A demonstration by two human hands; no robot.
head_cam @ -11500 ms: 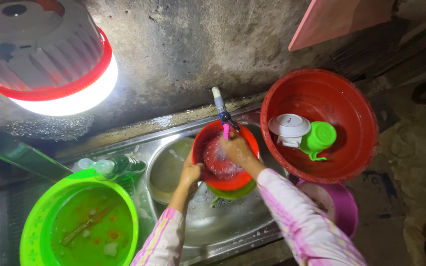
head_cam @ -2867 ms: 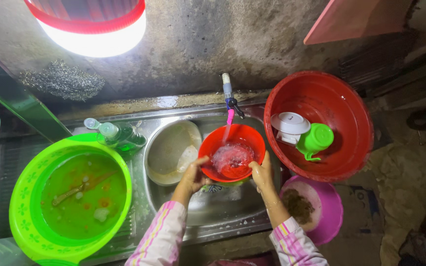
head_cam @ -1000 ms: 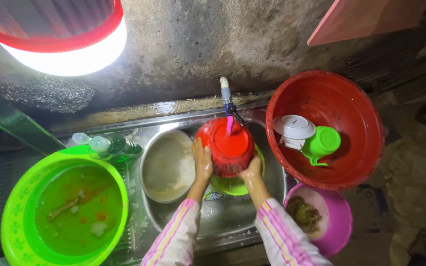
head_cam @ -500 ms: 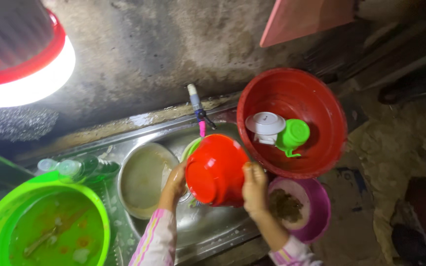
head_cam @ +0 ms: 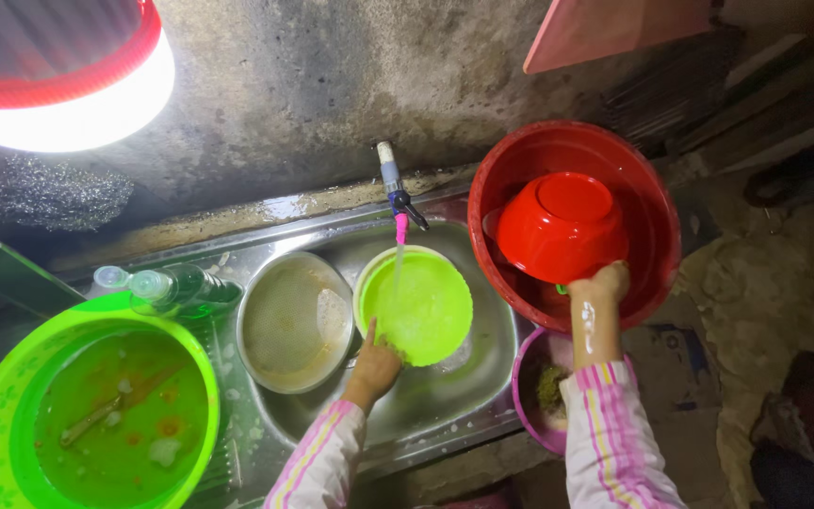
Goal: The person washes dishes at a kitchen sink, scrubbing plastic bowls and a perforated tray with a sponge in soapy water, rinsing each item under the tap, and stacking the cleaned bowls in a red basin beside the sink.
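The left hand (head_cam: 376,363), in the lower middle of the frame, reaches up from a pink striped sleeve; its grip closes on the near edge of the green plate (head_cam: 416,306), with the forefinger stretched along the rim. The right hand (head_cam: 598,286), right of centre, has its fingers curled over the edge of the upturned red bowl (head_cam: 558,226), which sits inside the big red basin (head_cam: 657,236). The green plate is round, bright and wet, lying in the steel sink (head_cam: 426,405) under the tap (head_cam: 396,193), whose thin stream of water falls on it. Beside it on the left is a steel bowl (head_cam: 289,320). A green basin (head_cam: 11,405) with dirty water stands at the lower left. A lamp (head_cam: 58,85) shines at the upper left against a rough grey wall (head_cam: 332,85).
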